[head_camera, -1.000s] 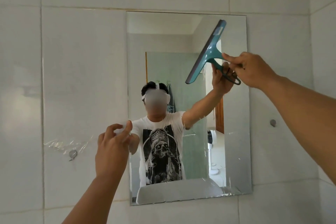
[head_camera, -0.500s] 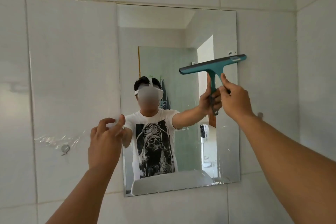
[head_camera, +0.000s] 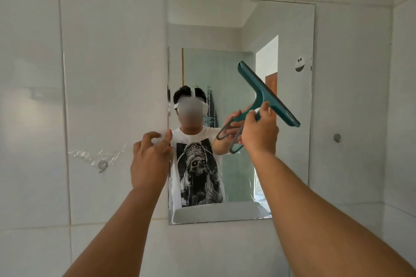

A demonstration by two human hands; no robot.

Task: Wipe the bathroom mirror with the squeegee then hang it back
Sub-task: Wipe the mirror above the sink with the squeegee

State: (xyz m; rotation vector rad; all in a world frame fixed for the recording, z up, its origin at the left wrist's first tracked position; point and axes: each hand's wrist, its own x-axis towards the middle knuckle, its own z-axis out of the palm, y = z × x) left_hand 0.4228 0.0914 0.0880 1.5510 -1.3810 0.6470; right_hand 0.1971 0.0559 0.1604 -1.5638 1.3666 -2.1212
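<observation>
A frameless rectangular mirror (head_camera: pixel 290 29) hangs on the white tiled wall. My right hand (head_camera: pixel 260 132) grips the handle of a teal squeegee (head_camera: pixel 265 93) in front of the mirror's middle right. Its blade slants from upper left down to lower right. Whether the blade touches the glass I cannot tell. My left hand (head_camera: pixel 149 157) is at the mirror's left edge, thumb and fingers pinched on something small and pale there. The mirror reflects a person in a white printed T-shirt.
A small metal hook (head_camera: pixel 102 164) with clear tape around it sits on the tile left of the mirror. Another metal hook (head_camera: pixel 337 137) is on the wall to the right. A wall corner runs down the far right. A white basin shows in the reflection.
My right hand has brought the squeegee down from the mirror's upper right to its middle and turned the blade clockwise. My left hand has stayed at the left edge.
</observation>
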